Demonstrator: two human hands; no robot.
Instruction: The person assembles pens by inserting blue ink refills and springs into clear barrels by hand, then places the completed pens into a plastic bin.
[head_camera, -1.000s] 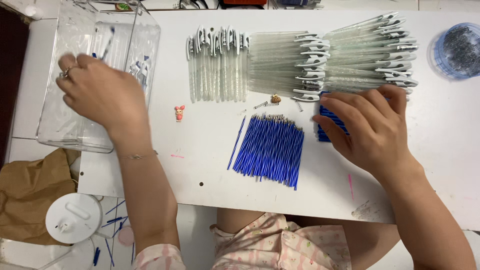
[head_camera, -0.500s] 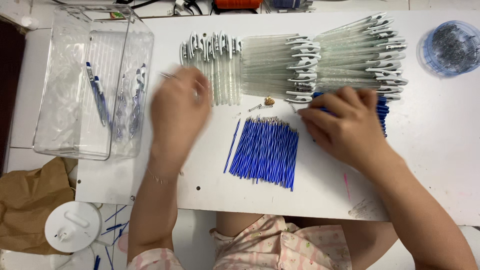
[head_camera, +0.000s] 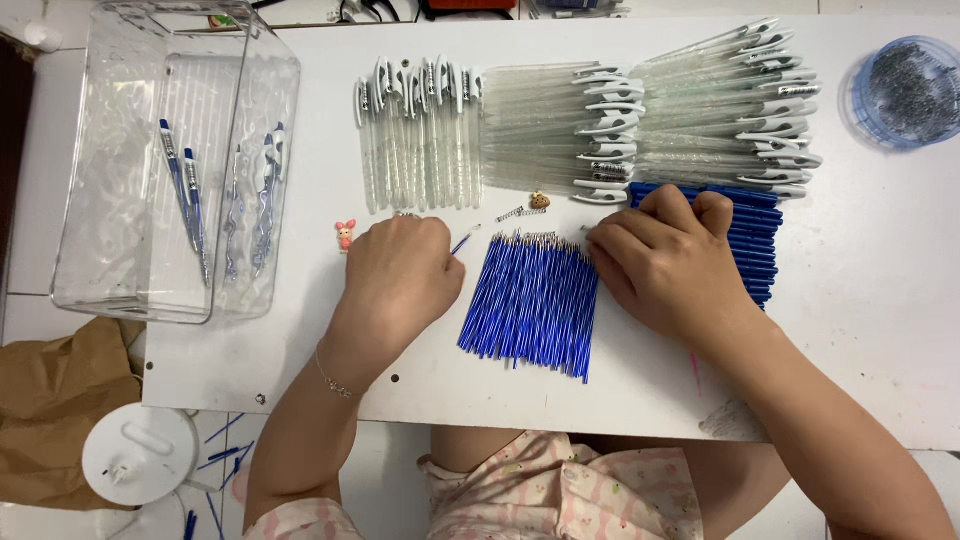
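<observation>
My left hand (head_camera: 400, 280) has come away from the clear plastic bin (head_camera: 110, 290) on the left of the counter (head_camera: 870, 300), where it lay a second ago, and now rests knuckles-up just left of the fan of blue ink refills (head_camera: 530, 305). Its fingers are curled in narrow, and a single blue refill (head_camera: 461, 243) pokes out past the fingertips toward the pile, so I judge that I am pinching that one, though the grip itself is hidden under the hand. The bin is left with a few finished blue pens (head_camera: 190, 205) lying in its bottom, which suggests the last one has been dropped off and a fresh one is being started.

My right hand (head_camera: 665, 265) has hardly moved: it sits at the right edge of the refill fan, fingers bent and close together, lying partly over a second stack of blue refills (head_camera: 755, 245) that runs crosswise beneath it. Whether it holds anything I cannot tell, as the palm faces down.

Above both hands are the empty clear pen barrels with white clips: one upright row (head_camera: 415, 130) and two stacks lying sideways (head_camera: 640, 120). A small spring (head_camera: 510, 213) and a little brown charm (head_camera: 539, 200) lie loose between the barrels and the refills, and a tiny pink figure (head_camera: 345, 235) stands just left of my left hand. A round blue tub of small metal parts (head_camera: 905, 92) sits at the far right corner, well apart from both hands.
</observation>
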